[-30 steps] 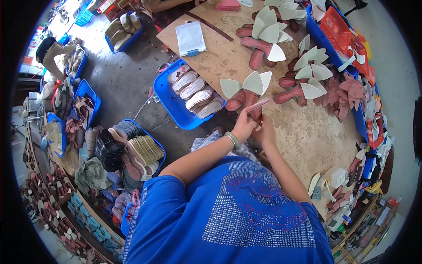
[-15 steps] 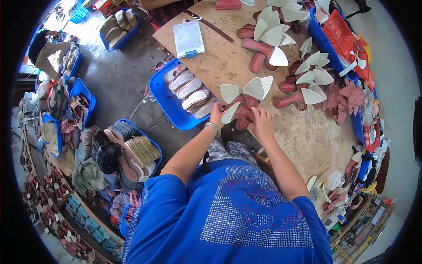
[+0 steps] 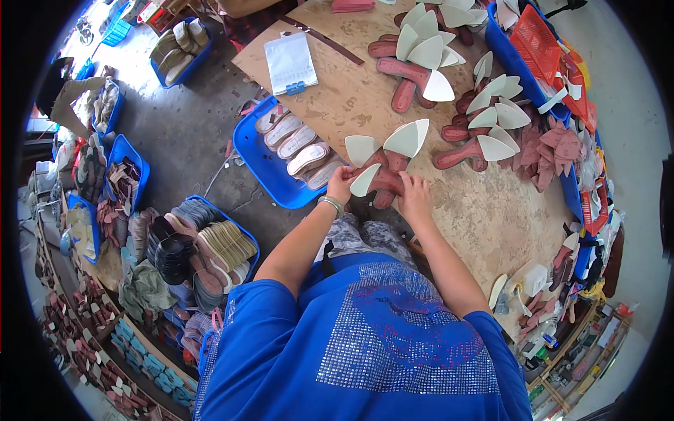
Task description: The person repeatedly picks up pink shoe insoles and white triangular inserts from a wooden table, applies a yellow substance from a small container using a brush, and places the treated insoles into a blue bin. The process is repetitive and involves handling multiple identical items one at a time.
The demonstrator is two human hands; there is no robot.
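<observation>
At the near edge of the wooden table, my left hand [image 3: 340, 185] and my right hand [image 3: 415, 198] grip opposite ends of a reddish-brown shoe insole [image 3: 387, 183]. Its white pointed toe piece [image 3: 365, 180] is beside my left fingers. My right fingers close around the brown end. Directly behind it lies a small pile of similar insoles, crossed over each other, with white toe pieces [image 3: 403, 141] fanned out. Whether the held insole rests on that pile is unclear. More piles of insoles [image 3: 414, 71] lie farther back and to the right [image 3: 460, 155].
The table [image 3: 326, 112] carries a clipped paper pad [image 3: 290, 63], a brown strap [image 3: 330, 41] and pink scraps [image 3: 547, 156]. Below its left edge, a blue basket [image 3: 246, 133] holds pale soles. Another blue basket [image 3: 249, 247] of stacked soles stands left of me. Blue and red baskets line the right side.
The whole view has shifted slightly. Both hands keep their grip on the insole, which has hardly moved.
</observation>
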